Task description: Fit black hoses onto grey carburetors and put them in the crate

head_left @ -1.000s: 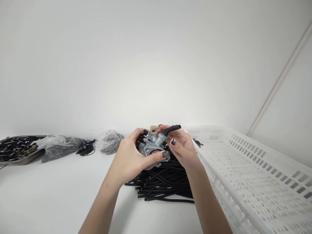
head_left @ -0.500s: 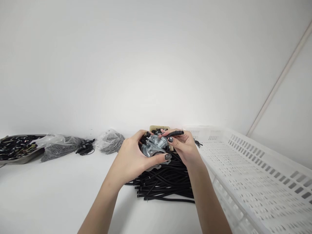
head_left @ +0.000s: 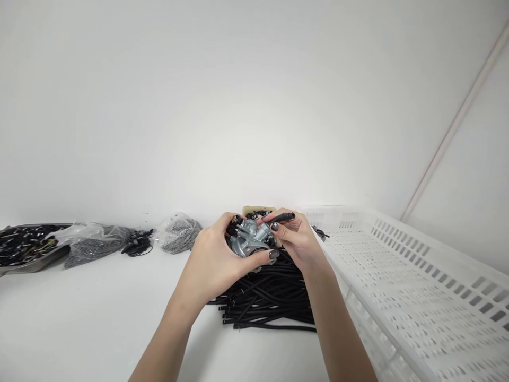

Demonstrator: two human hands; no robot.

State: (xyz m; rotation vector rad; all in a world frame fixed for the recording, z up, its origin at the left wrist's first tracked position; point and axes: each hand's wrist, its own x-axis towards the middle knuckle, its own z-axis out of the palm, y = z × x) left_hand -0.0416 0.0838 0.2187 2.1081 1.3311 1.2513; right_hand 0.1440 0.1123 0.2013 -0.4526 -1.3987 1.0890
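My left hand (head_left: 217, 254) is wrapped round a silver-grey metal carburetor (head_left: 247, 243), thumb across its near side. In my right hand (head_left: 296, 239), thumb and fingers pinch a short black rubber hose (head_left: 284, 217) against the carburetor's upper right side. The hose's free end points right; whether its other end sits on a fitting is hidden by my fingers. Beneath both hands lies a pile of long black hoses (head_left: 270, 297), several with small metal clips at their ends.
Behind my hands stands a yellowish tub (head_left: 258, 208) of small dark parts. A white perforated crate (head_left: 397, 286) fills the right side. Along the wall at left are a metal tray (head_left: 43, 262) of black parts, two plastic bags (head_left: 99, 245) of small parts and a black tangle (head_left: 137, 243).
The hose and my right hand have shifted slightly left, and its free end sits a little flatter. The grip of both hands looks the same, with a slight shift of the view.
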